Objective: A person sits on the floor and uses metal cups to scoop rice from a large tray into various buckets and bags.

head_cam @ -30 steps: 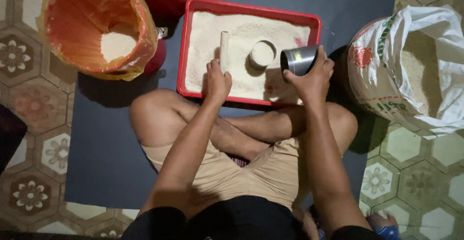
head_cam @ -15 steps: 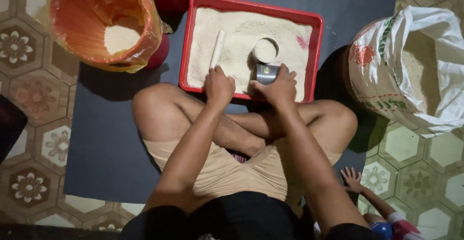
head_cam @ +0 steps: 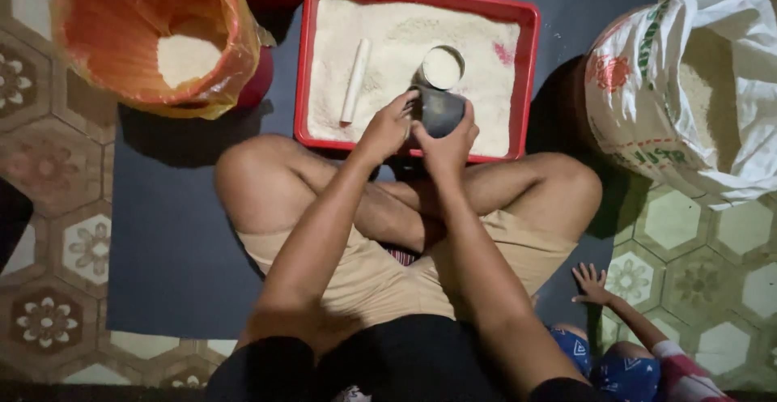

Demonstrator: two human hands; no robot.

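Note:
A red rectangular tray (head_cam: 530, 70) full of white rice lies on the dark mat in front of my crossed legs. My right hand (head_cam: 447, 139) grips a shiny metal can (head_cam: 442, 110) over the tray's near edge. My left hand (head_cam: 387, 129) touches the can's left side, fingers on its rim. Just beyond the can, a second round can (head_cam: 442, 68) filled level with rice stands in the tray. A pale stick (head_cam: 354, 80) lies on the rice to the left.
An orange-lined bucket (head_cam: 121, 38) holding some rice stands at the far left, a red container behind it. An open white sack (head_cam: 688, 86) of rice sits at the right. Another person's small hand (head_cam: 591, 282) rests on the tiled floor at the lower right.
My right hand has brought the metal can from the tray's right edge to its near middle. My left hand left the rice and moved onto the can. A small hand appeared at the lower right.

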